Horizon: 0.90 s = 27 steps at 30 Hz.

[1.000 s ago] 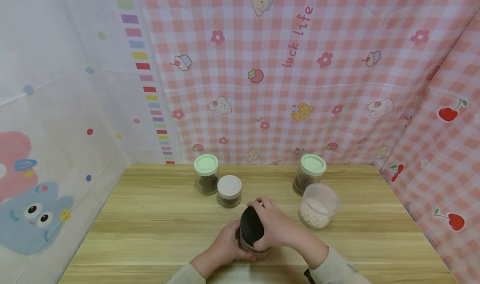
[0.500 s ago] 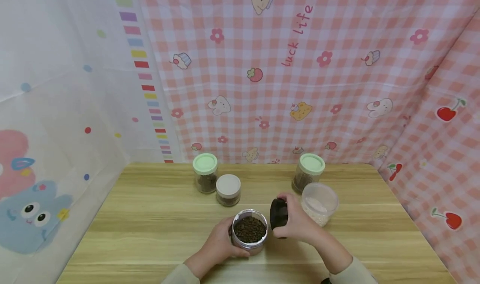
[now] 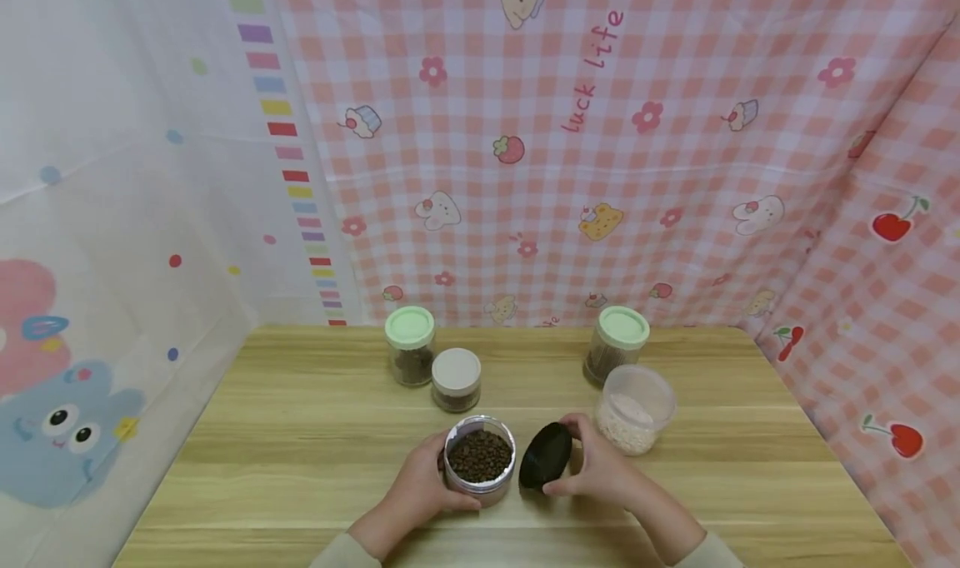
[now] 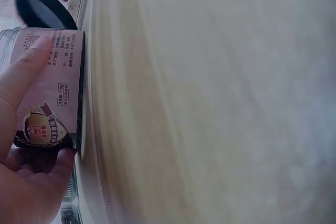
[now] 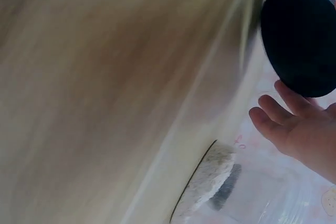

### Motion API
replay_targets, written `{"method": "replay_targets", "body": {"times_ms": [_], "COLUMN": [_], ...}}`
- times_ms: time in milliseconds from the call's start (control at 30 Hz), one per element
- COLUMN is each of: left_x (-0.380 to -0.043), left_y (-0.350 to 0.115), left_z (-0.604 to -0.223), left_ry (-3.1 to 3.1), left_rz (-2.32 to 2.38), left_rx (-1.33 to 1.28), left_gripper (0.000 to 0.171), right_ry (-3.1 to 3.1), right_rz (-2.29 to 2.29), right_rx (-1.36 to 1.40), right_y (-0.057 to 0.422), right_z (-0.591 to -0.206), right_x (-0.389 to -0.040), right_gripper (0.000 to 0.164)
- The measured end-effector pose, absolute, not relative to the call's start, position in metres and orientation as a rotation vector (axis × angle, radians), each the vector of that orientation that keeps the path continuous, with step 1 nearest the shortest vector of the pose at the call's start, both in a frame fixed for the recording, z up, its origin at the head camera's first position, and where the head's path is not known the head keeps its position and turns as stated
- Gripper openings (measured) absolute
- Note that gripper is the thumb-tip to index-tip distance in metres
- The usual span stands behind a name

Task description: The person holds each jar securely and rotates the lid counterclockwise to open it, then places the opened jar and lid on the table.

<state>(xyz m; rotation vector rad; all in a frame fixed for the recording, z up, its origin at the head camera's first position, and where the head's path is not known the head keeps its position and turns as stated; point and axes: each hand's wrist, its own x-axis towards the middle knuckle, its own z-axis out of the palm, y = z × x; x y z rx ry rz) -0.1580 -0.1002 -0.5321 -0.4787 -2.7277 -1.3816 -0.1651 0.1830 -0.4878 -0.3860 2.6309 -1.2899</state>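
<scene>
Pink-labelled jar (image 3: 493, 493) stands upright on the worktop (image 3: 300, 451), mouth uncovered, dark brown beans (image 3: 480, 456) visible inside. Change over the last second: black lid (image 3: 545, 458) has gone from above the mouth to the right side, where it is now tilted and apart from the jar; jar has shifted slightly left. Reading: uncovering step looks done, setting-down of the lid not yet. Whether the lid's lower edge meets the worktop, cannot tell. Left hand (image 3: 420, 486): fingers curled round the jar's side, thumb along the front. Right hand (image 3: 600, 465): thumb and fingers pinch the lid by its edge. Clearances: open clear tub (image 3: 658, 400) of pale flakes sits just beside the right hand, so the tight side is judged to be there; green-lidded jar (image 3: 617, 347) is behind the tub. White-lidded jar (image 3: 456, 378) stands behind the open jar. Patterned cloth (image 3: 480, 93) rises at the worktop's back edge. Widest room for moving: left of the left hand, out to the left edge.
</scene>
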Motion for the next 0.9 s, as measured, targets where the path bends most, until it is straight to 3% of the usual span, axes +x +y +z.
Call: {"method": "replay_targets", "body": {"times_ms": [333,533,767,900], "left_x": [-0.159,-0.160,-0.157,-0.155], "left_y": [-0.099,-0.098,-0.094,-0.093], "left_z": [-0.531,-0.531,-0.530,-0.529], "left_ry": [-2.756,-2.796,-2.784,-2.767], "left_rz": [-1.366,-1.299,-1.315,-1.325], "left_rx": [-0.474,-0.466,-0.469,-0.448], "left_gripper": [0.098,0.099,0.103,0.104], "right_ry": [2.818,2.840,2.789,2.796], "right_rz": [-0.794,-0.633,-0.718,-0.738], "right_rx": [-0.519,-0.588,-0.516,-0.472], "right_y": [0.185,0.180,0.180,0.176], "right_z": [-0.505,-0.507,-0.503,-0.502], "right_x": [-0.163,-0.164,-0.163,-0.165], "right_gripper": [0.113,0.108,0.118,0.111]}}
